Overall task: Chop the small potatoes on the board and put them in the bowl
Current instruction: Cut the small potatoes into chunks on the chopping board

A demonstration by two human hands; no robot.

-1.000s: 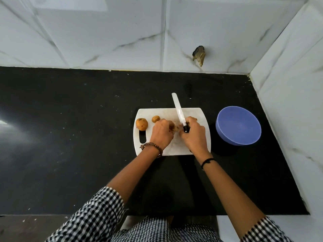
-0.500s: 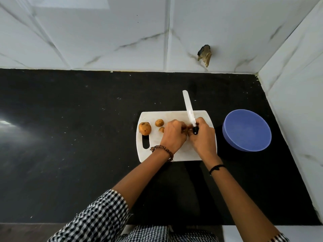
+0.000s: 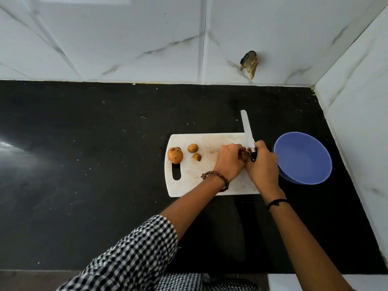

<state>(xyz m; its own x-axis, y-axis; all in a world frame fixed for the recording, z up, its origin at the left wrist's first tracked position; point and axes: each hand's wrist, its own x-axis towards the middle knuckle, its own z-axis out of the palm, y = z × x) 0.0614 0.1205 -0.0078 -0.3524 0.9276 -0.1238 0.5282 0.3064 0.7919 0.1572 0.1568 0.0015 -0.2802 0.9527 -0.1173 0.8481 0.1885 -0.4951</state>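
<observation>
On the right side of the white board, a brown potato is tucked between the two hands. Only a little bit of it shows, so its shape is hard to tell. The left hand has its fingers curled down around the potato and holds it from the left. The right hand sits right beside the left one. Its fingers are wrapped tight around the black handle of the knife. The white blade points away from the person and leans a bit to the left. Its tip goes past the far edge of the board, over the black counter.

Both arms reach in from below, and the backs of the hands face up. The left wrist has a bead bracelet. The right wrist has a black band.

On the left part of the board sits a big potato, by the handle hole. Just to its right are a small potato and a smaller piece, apart from the hands. The blue bowl stands on the counter just right of the board, near the right hand.
</observation>
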